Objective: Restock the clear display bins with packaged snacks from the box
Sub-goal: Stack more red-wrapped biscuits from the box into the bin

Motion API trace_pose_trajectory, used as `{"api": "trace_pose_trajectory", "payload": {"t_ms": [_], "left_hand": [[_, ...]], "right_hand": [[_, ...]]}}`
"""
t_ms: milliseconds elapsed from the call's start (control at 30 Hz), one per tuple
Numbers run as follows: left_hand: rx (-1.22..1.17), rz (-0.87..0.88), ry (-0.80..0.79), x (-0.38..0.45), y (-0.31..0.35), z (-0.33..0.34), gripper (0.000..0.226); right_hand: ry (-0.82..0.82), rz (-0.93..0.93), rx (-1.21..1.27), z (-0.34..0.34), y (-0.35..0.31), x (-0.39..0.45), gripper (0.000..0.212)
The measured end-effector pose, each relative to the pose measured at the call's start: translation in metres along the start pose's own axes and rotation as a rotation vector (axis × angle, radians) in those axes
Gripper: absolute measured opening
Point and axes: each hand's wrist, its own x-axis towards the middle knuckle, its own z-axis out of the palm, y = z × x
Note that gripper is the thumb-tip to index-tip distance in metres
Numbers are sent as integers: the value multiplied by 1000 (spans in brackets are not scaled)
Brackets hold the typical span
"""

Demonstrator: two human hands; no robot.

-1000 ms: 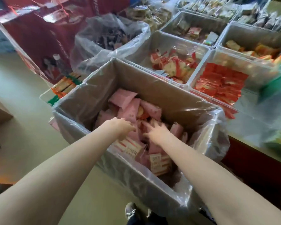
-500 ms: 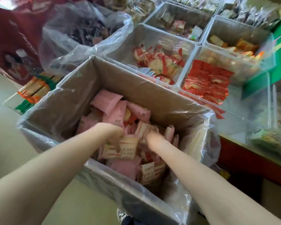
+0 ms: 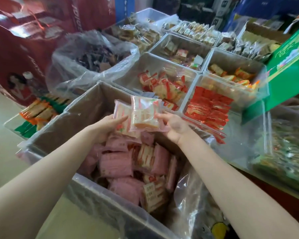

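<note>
Both hands held a stack of pink snack packs (image 3: 141,116) above the box (image 3: 86,107): left hand (image 3: 107,125) and right hand (image 3: 175,125) fingers clamped on its sides. Best kept squeezed level and carried to a clear bin (image 3: 129,73).

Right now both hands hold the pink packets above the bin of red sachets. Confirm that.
Wrong place. The head view shows the left hand and right hand holding the pink packets above the box, not the red sachets' bin.
</note>
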Motion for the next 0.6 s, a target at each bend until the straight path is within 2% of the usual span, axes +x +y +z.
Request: {"api": "trace_pose_trajectory", "payload": {"t_ms": [67, 100, 167, 200, 267, 300, 367, 400, 467, 533, 600], "left_hand": [[-153, -69, -138, -7, -2, 4, 63], [-187, -79, -183, -11, -3, 6, 67], [-95, -39, -180, -15, -6, 9, 51], [3, -2, -126, -16, -8, 7, 51], [223, 34, -27, -15, -15, -6, 69], [305, 28, 15, -14, -18, -12, 72], [378, -16, 70, -12, -25, -24, 61], [390, -35, 75, -14, -27, -27, 50], [411, -28, 58, -14, -32, -26, 29], [433, -4, 63, -15, -33, -23, 18], [437, 15, 98, -17, -34, -24, 23]], "right_hand": [[11, -11, -34, 9, 16, -4, 36], [24, -31, -102, 12, 24, -4, 36], [21, -75, -326, 10, 41, -2, 33], [21, -72, -476, 6, 47, 1, 30], [16, -30, -892, -10, 58, 7, 20], [-36, 8, -1207, -20, 65, 10, 17], [-296, 221, -1832, -35, 92, 11, 30], [-436, 393, -2024, -40, 112, 9, 42], [-592, 586, -2222, -49, 154, 10, 58], [-565, 499, -2322, -53, 180, 13, 57], [-498, 390, -2285, -56, 177, 14, 48]]}}
